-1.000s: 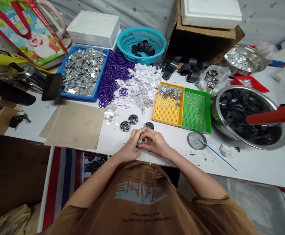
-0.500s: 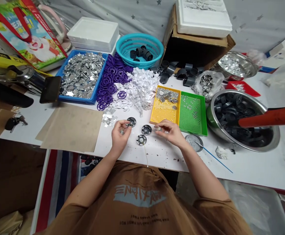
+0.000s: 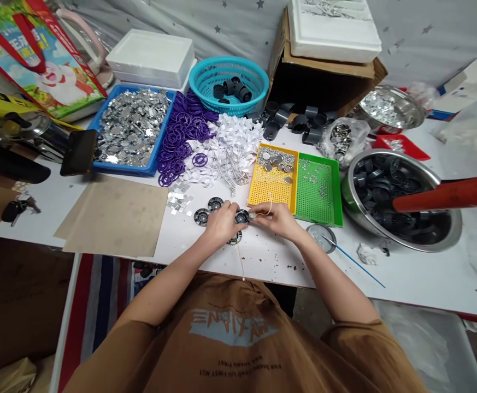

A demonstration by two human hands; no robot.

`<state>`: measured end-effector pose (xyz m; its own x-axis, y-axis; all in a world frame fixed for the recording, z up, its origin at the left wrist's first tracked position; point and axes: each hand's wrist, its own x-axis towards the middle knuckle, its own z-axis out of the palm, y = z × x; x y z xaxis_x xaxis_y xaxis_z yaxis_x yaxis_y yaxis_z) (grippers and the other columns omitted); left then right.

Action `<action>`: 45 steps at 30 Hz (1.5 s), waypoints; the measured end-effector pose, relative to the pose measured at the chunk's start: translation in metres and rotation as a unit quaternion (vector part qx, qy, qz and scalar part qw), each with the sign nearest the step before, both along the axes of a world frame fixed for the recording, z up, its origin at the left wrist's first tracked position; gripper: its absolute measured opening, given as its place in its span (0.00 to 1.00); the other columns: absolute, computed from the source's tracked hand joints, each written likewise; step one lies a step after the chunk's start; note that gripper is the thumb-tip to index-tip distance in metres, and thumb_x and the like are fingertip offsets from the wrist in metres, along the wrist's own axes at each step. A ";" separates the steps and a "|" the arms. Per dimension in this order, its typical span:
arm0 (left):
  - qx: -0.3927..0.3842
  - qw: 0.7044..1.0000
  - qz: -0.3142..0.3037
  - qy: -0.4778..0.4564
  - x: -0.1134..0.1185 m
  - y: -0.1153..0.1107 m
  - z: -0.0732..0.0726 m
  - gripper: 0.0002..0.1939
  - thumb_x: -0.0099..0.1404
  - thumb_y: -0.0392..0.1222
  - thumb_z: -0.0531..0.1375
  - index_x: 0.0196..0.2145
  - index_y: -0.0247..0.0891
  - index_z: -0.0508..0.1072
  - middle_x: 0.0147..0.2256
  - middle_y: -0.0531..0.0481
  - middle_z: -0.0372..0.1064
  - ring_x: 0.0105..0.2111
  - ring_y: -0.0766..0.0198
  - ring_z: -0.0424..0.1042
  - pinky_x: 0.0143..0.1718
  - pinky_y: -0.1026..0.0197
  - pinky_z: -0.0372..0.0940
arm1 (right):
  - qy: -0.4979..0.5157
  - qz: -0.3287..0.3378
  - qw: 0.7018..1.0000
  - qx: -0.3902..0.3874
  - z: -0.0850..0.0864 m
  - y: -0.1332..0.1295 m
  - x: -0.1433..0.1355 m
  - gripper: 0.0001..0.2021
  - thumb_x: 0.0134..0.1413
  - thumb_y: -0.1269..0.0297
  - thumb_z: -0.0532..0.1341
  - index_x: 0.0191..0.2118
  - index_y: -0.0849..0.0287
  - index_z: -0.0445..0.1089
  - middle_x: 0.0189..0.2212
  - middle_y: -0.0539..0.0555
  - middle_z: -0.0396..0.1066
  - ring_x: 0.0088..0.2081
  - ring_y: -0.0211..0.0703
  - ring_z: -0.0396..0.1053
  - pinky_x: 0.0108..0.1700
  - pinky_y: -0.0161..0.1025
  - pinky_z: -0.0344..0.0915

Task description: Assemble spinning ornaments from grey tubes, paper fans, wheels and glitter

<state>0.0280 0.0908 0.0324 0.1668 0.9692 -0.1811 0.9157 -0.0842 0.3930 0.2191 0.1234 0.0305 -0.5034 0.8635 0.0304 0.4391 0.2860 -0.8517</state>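
My left hand [image 3: 222, 222] is closed on the near edge of a small black spoked disc [image 3: 242, 216]. Opposite it, my right hand [image 3: 278, 220] pinches a thin pale cord [image 3: 270, 203] that loops up above the fingers, and a small light piece at its fingertips touches or nearly touches the disc. Two more black discs [image 3: 201, 216] lie just left of my left hand. Another disc [image 3: 235, 238], partly hidden by that hand, has a pale string [image 3: 241, 262] trailing toward the table edge.
Behind my hands stand a yellow tray [image 3: 258, 185] and a green tray [image 3: 318, 207]. A blue tray [image 3: 156, 158] of silver pieces, purple rings [image 3: 176, 136] and white ribbons [image 3: 238, 134] lie further left. At right are a steel bowl [image 3: 453, 218], a small dish [image 3: 330, 245] and a blue stick [image 3: 357, 263].
My left hand has moved right, from the left discs to the one nearest my right hand. My right hand has come slightly left, and a cord loop now shows above it.
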 end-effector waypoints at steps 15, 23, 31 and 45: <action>-0.028 0.973 -0.103 -0.205 -0.023 0.023 -0.014 0.22 0.51 0.37 0.69 0.44 0.38 0.72 0.41 0.49 0.71 0.39 0.58 0.72 0.42 0.59 0.65 | -0.209 0.170 0.935 0.232 -0.006 0.006 -0.020 0.10 0.61 0.71 0.55 0.41 0.63 0.73 0.34 0.58 0.70 0.35 0.43 0.65 0.35 0.38 0.60; -0.024 0.978 -0.090 -0.189 -0.021 0.021 -0.018 0.22 0.51 0.38 0.69 0.44 0.39 0.71 0.43 0.48 0.71 0.43 0.55 0.71 0.46 0.56 0.65 | -0.324 0.199 0.877 0.292 -0.001 -0.010 -0.020 0.11 0.63 0.73 0.50 0.43 0.66 0.70 0.36 0.60 0.70 0.40 0.47 0.64 0.40 0.42 0.58; -0.021 0.979 -0.101 -0.175 -0.021 0.020 -0.019 0.21 0.52 0.38 0.67 0.45 0.39 0.70 0.43 0.47 0.69 0.41 0.55 0.71 0.44 0.56 0.65 | -0.371 0.222 0.855 0.287 0.005 -0.035 -0.027 0.14 0.59 0.77 0.50 0.45 0.70 0.71 0.44 0.68 0.67 0.46 0.56 0.62 0.46 0.51 0.59; -0.027 0.911 -0.124 -0.393 -0.032 -0.018 0.004 0.48 0.46 0.28 0.54 0.64 0.43 0.43 0.58 0.42 0.52 0.45 0.60 0.65 0.51 0.55 0.63 | -0.024 0.058 0.994 0.085 0.017 -0.026 -0.038 0.14 0.52 0.61 0.66 0.45 0.60 0.74 0.31 0.53 0.69 0.32 0.40 0.67 0.37 0.38 0.64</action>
